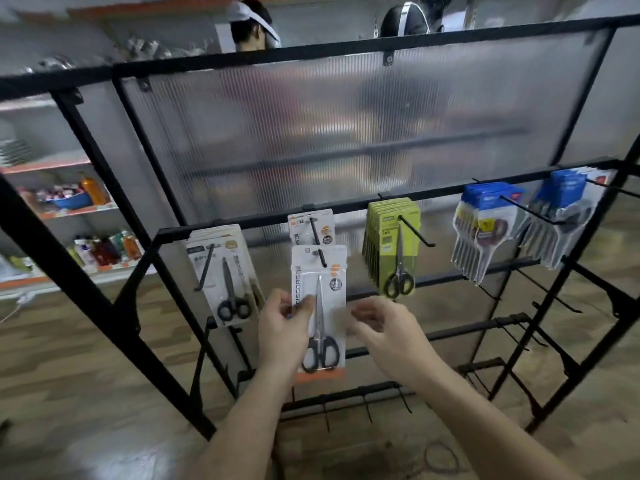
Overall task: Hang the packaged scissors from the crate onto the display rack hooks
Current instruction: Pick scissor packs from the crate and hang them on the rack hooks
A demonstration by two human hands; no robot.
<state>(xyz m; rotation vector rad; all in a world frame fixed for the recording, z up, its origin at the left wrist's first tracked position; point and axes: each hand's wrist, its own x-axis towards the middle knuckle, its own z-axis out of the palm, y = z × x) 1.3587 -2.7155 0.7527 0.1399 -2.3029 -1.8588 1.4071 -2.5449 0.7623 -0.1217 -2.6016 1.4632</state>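
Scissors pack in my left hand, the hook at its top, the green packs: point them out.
scissors pack (328, 308), head view, card face beside the blades
hook (318, 242), head view, black shaft
green packs (383, 244), head view, front card

Hands: two. The left hand grips a pack; the right hand is just beside it, fingers loose.

White-and-orange carded scissors packs: two. One is the held pack; the rear pack hangs above it.

Loaded black wire hooks: five.

Stacks of packs: four.
- Left of the left hand: one grey-white stack.
- Above the right hand: one green stack.
- Well right of the right hand: two, a near blue stack and a far blue stack.
- Packs per stack are too tight to count.

People behind the black metal rack: two.
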